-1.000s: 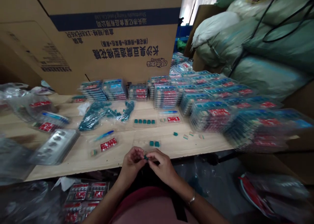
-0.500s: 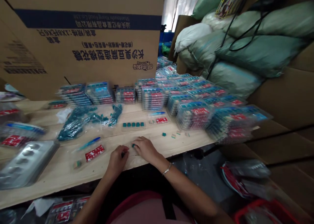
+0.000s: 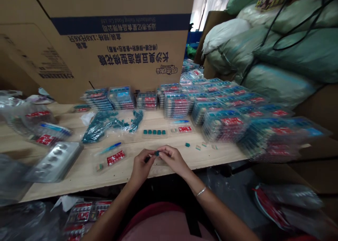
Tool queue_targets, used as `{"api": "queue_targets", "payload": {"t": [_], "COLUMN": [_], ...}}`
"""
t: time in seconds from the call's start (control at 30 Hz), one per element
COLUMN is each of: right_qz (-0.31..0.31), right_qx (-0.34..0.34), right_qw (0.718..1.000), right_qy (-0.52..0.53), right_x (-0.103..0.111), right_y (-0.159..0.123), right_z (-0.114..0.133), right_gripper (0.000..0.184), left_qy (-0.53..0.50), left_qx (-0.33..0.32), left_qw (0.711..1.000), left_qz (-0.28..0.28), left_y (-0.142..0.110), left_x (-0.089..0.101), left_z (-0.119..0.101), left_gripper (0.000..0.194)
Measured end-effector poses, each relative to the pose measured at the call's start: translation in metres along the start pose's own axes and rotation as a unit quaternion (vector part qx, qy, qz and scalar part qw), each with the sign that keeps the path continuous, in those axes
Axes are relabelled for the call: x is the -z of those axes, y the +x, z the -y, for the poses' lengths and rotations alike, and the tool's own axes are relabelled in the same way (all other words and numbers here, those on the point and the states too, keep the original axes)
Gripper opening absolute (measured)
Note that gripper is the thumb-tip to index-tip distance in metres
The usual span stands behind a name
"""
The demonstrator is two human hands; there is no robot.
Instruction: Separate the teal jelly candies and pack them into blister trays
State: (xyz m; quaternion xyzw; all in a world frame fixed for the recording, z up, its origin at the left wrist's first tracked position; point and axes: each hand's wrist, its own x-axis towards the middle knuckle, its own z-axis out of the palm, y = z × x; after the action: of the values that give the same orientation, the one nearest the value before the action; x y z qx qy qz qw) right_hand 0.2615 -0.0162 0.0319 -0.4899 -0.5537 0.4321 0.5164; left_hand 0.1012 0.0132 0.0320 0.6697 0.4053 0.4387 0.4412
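Observation:
Just above the table's front edge, my left hand (image 3: pixel 140 164) and my right hand (image 3: pixel 173 159) meet, fingertips pinched together on a small dark teal candy cube (image 3: pixel 157 153). My hands cover most of what lies right behind them. Farther back, a clear tray (image 3: pixel 154 135) holds a row of several teal cubes. Left of my hands lies a clear tray (image 3: pixel 101 160) with a red sachet (image 3: pixel 115 158), a blue stick (image 3: pixel 111 148) and a small pale-green piece (image 3: pixel 99 167). Another tray to the right holds a second red sachet (image 3: pixel 185 129).
A crumpled plastic bag of teal cubes (image 3: pixel 99 126) lies at the back left. Stacks of filled trays (image 3: pixel 224 124) line the right and back. Empty trays (image 3: pixel 56 160) are stacked left. Loose pieces (image 3: pixel 198 147) lie right. A large carton (image 3: pixel 118 57) stands behind.
My hands were together, then moved apart down at the tray, my right fingers at a teal cube. Now they are together again above the table edge. The view swung right and back.

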Motion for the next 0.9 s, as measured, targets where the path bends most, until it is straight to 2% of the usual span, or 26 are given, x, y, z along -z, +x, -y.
{"api": "queue_targets", "payload": {"t": [0.07, 0.17, 0.3, 0.43, 0.7, 0.8, 0.9], "right_qz": [0.002, 0.009, -0.002, -0.035, -0.04, -0.065, -0.072], "right_qx": [-0.038, -0.067, -0.064, -0.06, -0.096, -0.072, -0.046], "right_qw": [0.998, 0.995, 0.997, 0.998, 0.989, 0.994, 0.996], "right_qy": [0.054, 0.076, 0.041, 0.004, 0.104, 0.047, 0.002], "right_x": [-0.001, -0.006, -0.02, -0.032, -0.034, -0.035, -0.032], "right_y": [-0.003, -0.012, -0.034, -0.051, -0.048, -0.051, -0.052], "right_z": [0.001, 0.0, -0.001, -0.003, -0.006, -0.005, -0.003], "right_gripper": [0.021, 0.022, 0.017, 0.011, 0.018, 0.02, 0.02], "left_qy": [-0.007, 0.015, 0.028, 0.002, -0.038, -0.032, 0.011], "left_qx": [0.008, 0.016, 0.013, 0.055, 0.074, 0.082, 0.053], "left_qw": [1.0, 0.999, 0.999, 0.996, 0.991, 0.992, 0.997], "left_qz": [0.022, 0.033, 0.039, 0.068, 0.107, 0.093, 0.058], "left_y": [-0.003, -0.01, -0.025, -0.038, -0.036, -0.037, -0.039], "left_x": [-0.002, 0.0, 0.003, 0.005, 0.012, 0.01, 0.007], "left_z": [-0.001, 0.0, 0.001, -0.001, -0.008, -0.007, -0.01], "left_gripper": [0.012, 0.012, 0.02, 0.017, 0.018, 0.018, 0.015]}}
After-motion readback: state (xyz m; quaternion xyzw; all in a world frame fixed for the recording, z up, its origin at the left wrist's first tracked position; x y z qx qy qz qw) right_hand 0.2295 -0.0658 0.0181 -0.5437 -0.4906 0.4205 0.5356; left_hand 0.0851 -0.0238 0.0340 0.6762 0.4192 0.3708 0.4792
